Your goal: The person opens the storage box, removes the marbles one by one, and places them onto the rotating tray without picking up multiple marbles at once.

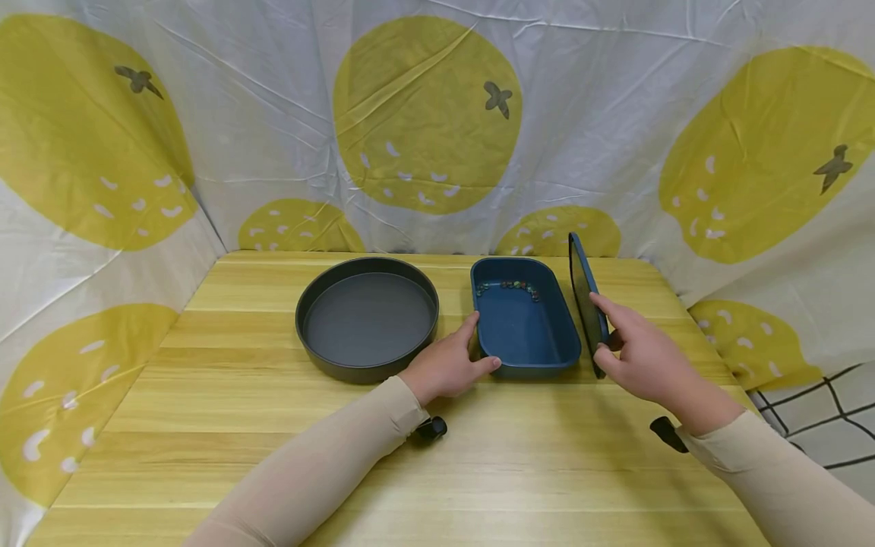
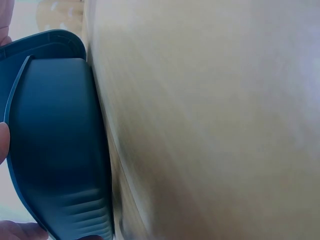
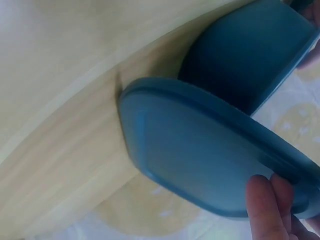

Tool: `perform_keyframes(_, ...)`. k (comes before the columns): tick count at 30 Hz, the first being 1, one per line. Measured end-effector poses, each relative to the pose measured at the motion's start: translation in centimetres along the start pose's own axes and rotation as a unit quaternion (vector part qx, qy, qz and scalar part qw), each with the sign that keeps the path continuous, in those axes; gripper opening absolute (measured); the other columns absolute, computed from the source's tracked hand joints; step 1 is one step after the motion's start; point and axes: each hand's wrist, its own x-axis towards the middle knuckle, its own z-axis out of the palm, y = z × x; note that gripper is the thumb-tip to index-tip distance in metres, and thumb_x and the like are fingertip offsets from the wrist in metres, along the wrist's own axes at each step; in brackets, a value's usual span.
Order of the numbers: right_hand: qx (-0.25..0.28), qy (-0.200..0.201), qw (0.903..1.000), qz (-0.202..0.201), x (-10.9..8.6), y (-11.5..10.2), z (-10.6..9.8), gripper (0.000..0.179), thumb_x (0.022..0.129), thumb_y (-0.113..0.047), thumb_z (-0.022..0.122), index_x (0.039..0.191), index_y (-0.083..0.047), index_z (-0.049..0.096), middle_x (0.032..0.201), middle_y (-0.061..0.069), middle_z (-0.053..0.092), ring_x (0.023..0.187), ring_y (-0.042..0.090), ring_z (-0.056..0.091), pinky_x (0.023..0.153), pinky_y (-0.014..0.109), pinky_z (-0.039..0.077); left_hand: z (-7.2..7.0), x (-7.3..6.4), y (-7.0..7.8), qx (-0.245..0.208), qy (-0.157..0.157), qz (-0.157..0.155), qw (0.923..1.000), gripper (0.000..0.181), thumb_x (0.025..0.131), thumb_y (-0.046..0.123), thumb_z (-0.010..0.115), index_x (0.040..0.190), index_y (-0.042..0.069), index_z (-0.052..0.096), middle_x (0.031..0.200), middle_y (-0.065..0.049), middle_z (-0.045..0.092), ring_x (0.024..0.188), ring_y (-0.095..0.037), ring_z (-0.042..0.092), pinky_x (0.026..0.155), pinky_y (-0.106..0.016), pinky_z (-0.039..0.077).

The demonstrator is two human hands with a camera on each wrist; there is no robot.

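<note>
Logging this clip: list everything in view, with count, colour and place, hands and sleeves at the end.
Round pan: one, dark grey, on the table left of the container
Container: one, blue, on the table, rounded rectangle
Small pieces: several, too small to count, mixed colours, inside the container's far end
Lid: one, blue with dark edge, upright right of the container
Table: one, yellowish wood grain, beneath everything
Printed cloth: count unclear, white with yellow fruit, behind and at both sides
Grid-patterned surface: one, white with black lines, lower right
Wrist attachments: two, black, one by each cuff
Sleeves: two, beige, on both arms
Left hand: one, bare, touching the container's near left corner
Right hand: one, bare, gripping the lid
</note>
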Motion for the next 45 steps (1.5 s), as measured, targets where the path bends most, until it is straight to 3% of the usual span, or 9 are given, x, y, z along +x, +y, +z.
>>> perform_keyframes(4,0.005,0.011,0.9999,0.008,-0.4,0.5,-0.4,0.08,0.095,0.0,0.06,0.167,-0.001,0.024,0.139,0.031,0.058,0.072,0.009,0.063,0.05,0.027,0.042,0.1,0.0,-0.1,0.003,0.0,0.001,1.0,0.097,0.099,0.07,0.058,0.171,0.034,0.004,0.17,-0.002,0.039,0.124,-0.028,0.069,0.102,-0.046,0.055)
perform_keyframes(10,-0.001,0.025,0.999,0.037,-1.1,1.5,-1.4,0.079,0.099,-0.003,0.061,0.166,0.001,0.021,0.089,0.014,0.075,0.061,0.006,0.061,0.044,0.029,0.04,0.1,0.0,0.0,0.002,0.001,0.0,1.0,0.097,0.098,0.071,0.058,0.171,0.035,0.005,0.169,-0.001,0.041,0.126,-0.027,0.068,0.101,-0.046,0.055)
perform_keyframes(14,-0.034,0.039,0.9974,0.049,-1.6,2.3,-1.9,0.079,0.1,-0.007,0.064,0.165,0.004,0.021,0.081,0.01,0.075,0.061,0.009,0.063,0.042,0.03,0.04,0.0,-0.1,0.1,0.002,0.003,-0.003,1.0,0.097,0.098,0.07,0.059,0.171,0.034,0.006,0.17,0.0,0.039,0.135,-0.028,0.063,0.106,-0.048,0.053)
perform_keyframes(21,-0.072,0.057,0.9939,0.06,-2.3,3.9,-2.2,0.084,0.097,-0.008,0.07,0.161,0.015,0.021,0.092,0.026,0.069,0.074,0.031,0.069,0.047,0.026,0.044,-0.1,-0.1,0.2,0.002,0.005,-0.002,1.0,0.097,0.098,0.069,0.06,0.171,0.034,0.006,0.172,0.0,0.035,0.147,-0.029,0.052,0.115,-0.051,0.048)
perform_keyframes(28,-0.096,0.06,0.9901,0.083,-2.7,5.3,-2.4,0.09,0.095,-0.012,0.074,0.158,0.02,0.019,0.098,0.033,0.065,0.075,0.037,0.069,0.051,0.026,0.045,0.0,0.0,0.0,0.002,0.003,0.008,1.0,0.095,0.098,0.069,0.06,0.17,0.038,0.006,0.173,0.004,0.032,0.153,-0.027,0.045,0.119,-0.051,0.044)
perform_keyframes(38,-0.095,0.059,0.989,0.097,-3.2,7.2,-2.3,0.087,0.095,-0.013,0.075,0.153,0.026,0.023,0.097,0.037,0.063,0.071,0.035,0.068,0.052,0.031,0.048,-0.1,-0.1,0.1,0.002,0.002,0.001,1.0,0.094,0.098,0.069,0.061,0.17,0.039,0.009,0.172,0.004,0.035,0.143,-0.027,0.057,0.11,-0.05,0.051)
perform_keyframes(45,-0.101,0.027,0.9864,0.126,-3.4,8.3,-2.3,0.088,0.099,-0.019,0.072,0.154,0.026,0.02,0.104,0.042,0.064,0.077,0.041,0.07,0.054,0.04,0.052,-0.1,-0.2,0.2,0.001,0.003,-0.002,1.0,0.093,0.098,0.069,0.061,0.17,0.038,0.01,0.171,0.003,0.037,0.139,-0.028,0.06,0.108,-0.049,0.053)
